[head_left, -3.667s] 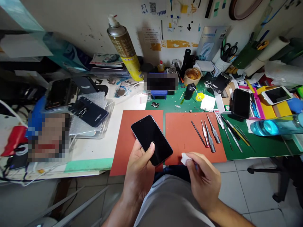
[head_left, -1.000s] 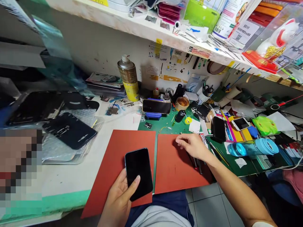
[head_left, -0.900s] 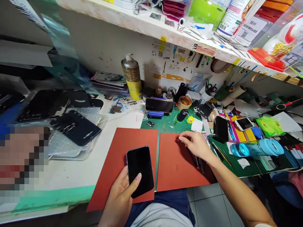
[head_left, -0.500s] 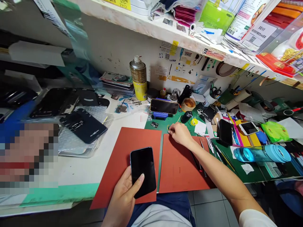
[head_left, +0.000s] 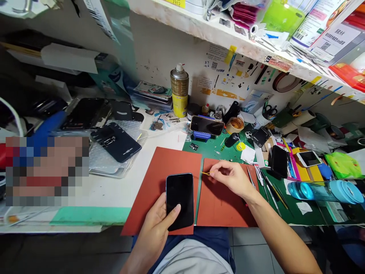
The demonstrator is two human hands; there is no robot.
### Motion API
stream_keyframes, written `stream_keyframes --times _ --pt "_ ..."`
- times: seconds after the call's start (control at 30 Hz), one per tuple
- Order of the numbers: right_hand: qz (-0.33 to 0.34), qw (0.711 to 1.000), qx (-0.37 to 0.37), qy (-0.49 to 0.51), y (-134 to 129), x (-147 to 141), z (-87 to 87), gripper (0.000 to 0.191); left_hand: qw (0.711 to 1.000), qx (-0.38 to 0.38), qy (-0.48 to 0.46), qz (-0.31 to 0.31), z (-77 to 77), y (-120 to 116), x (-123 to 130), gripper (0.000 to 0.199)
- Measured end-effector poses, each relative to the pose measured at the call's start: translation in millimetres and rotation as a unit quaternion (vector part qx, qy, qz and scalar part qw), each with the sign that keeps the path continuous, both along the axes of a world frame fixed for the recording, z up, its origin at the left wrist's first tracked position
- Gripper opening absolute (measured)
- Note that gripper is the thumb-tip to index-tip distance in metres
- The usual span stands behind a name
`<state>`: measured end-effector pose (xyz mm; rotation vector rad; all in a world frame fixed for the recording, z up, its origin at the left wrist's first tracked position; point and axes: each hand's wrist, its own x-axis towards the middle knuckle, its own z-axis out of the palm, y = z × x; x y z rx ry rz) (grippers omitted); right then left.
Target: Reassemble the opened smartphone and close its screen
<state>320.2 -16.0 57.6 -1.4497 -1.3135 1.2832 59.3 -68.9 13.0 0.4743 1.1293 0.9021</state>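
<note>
My left hand (head_left: 158, 220) is wrapped round a smartphone (head_left: 180, 201) with a dark screen facing up, thumb on the glass. The phone is held over the left red-brown mat (head_left: 148, 205). Over the right red-brown mat (head_left: 225, 207), my right hand (head_left: 229, 177) pinches a thin yellow strip (head_left: 205, 173) between thumb and fingertips. Its tip points left toward the phone; whether it is a loop, such as a rubber band, I cannot make out.
Behind the mats, another phone (head_left: 207, 126) leans on a blue stand. A spray can (head_left: 179, 91) stands by the wall. Tweezers and tools (head_left: 270, 194) and a blue bottle (head_left: 322, 191) lie at right. A dark phone-shaped panel (head_left: 115, 142) rests on bubble wrap at left. A shelf (head_left: 185, 26) overhangs.
My right hand has lifted from the green mat's edge and come nearer, now with the thin yellow strip in its fingers. My left hand still holds the phone. The view has shifted left.
</note>
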Motion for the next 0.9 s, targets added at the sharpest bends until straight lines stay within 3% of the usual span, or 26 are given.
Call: stream_keyframes --times 0.13,0.27,0.6,0.77,0.9 --pt "-0.037 0.989 -0.014 0.140 -2 -7 -7.1 0.029 1.000 0.005 0.005 -0.004 0.7 -5 0 0.070" --pt "-0.056 0.972 -0.028 0.225 -3 -12 -6.6 0.033 1.000 -0.003 0.007 0.006 0.0 -9 -3 0.072" --pt "-0.032 0.963 -0.076 0.256 -6 -19 -5.1 0.044 0.999 -0.003 -0.039 -0.022 7.2 -8 -6 0.066" --pt "0.000 0.963 -0.101 0.250 -16 -32 -2.7 0.042 0.978 0.011 -0.171 -0.119 9.6 -3 -15 0.058" --pt "0.011 0.982 -0.058 0.181 -27 -43 0.0 0.029 0.955 0.030 -0.217 -0.201 9.2 0 -17 0.052"
